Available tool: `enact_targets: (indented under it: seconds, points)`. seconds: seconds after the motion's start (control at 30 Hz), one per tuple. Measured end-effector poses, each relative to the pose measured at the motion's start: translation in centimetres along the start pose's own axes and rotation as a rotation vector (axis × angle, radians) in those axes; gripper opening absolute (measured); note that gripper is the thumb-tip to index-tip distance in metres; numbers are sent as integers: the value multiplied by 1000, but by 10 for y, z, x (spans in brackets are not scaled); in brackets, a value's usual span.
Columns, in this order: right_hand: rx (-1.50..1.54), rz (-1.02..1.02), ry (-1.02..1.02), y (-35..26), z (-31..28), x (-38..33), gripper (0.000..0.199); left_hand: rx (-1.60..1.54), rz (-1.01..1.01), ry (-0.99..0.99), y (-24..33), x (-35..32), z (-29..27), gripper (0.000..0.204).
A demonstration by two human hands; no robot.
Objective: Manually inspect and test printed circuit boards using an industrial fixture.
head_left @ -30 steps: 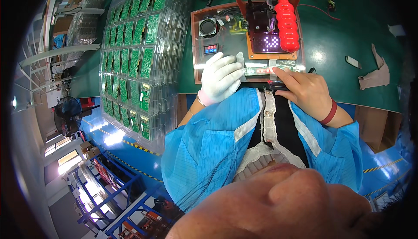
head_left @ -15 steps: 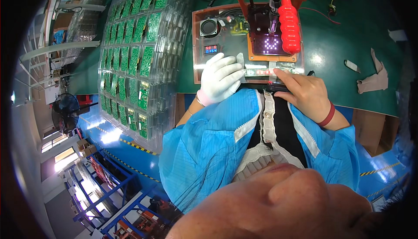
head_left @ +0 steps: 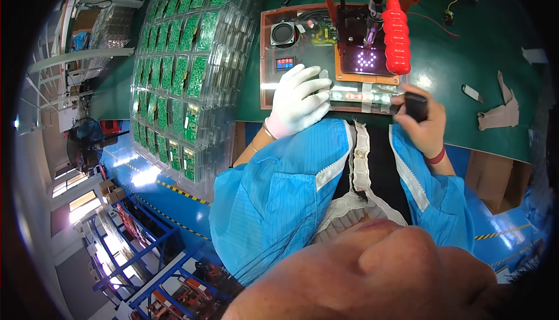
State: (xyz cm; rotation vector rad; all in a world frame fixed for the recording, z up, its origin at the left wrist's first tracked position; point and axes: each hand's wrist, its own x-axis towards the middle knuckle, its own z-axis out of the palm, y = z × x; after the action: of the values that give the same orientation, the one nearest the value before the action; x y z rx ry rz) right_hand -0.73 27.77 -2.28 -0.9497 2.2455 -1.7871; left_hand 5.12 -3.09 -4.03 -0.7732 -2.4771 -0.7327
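My left hand (head_left: pixel 298 100), in a white glove, lies with fingers stretched out over the front left of a clear-topped test box (head_left: pixel 266 96). My right hand (head_left: pixel 430 123) is bare and closed around a black oblong object (head_left: pixel 416 107) at the box's front right corner; its exact kind is not clear. Between the hands runs a light strip with red marks (head_left: pixel 353 96) under clear tape. Above it, a dark plate (head_left: pixel 355 43) shows a lit cluster of whitish-purple dots. A red ribbed lever handle (head_left: pixel 397 37) hangs beside it. The box also holds a round speaker (head_left: pixel 283 34) and a small digital meter (head_left: pixel 285 63).
Stacked clear trays (head_left: pixel 226 96) carrying green circuit boards (head_left: pixel 196 79) stand on the left. On the green table (head_left: pixel 466 46), right side, lie a small white piece (head_left: pixel 471 93), a beige cloth scrap (head_left: pixel 505 110) and a thin red wire (head_left: pixel 434 24).
My right hand has left the strip, moved right and lifted the black object from the box's front edge. The lit dots form a different pattern. My left hand has hardly moved.
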Motion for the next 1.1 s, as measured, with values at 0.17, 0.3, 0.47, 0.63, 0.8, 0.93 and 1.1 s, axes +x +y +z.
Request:
enact_targets:
  seconds: [0.17, 0.3, 0.47, 0.63, 0.8, 0.93, 1.1]
  points:
    - [664, 265, 196, 13, -11, -6, 53, -11, 27, 11, 2, 7, -1, 18]
    - [883, 416, 317, 6, -8, 10, 51, 34, 3, 6, 2, 2, 1, 19]
    - [1011, 447, 302, 12, -12, 8, 54, 33, 7, 0, 2, 2, 2, 19]
    - [1123, 395, 234, 25, -15, 6, 54, 36, 4, 7, 2, 0, 1, 19]
    - [1173, 400, 227, 29, -21, 6, 49, 1, -3, 58, 5, 5, -3, 18]
    - [1166, 369, 276, 35, -23, 8, 47, -84, -100, 178, 7, -1, -2, 19]
    - [1118, 399, 365, 29, -21, 15, 46, -83, -119, 210, 7, -1, -3, 19]
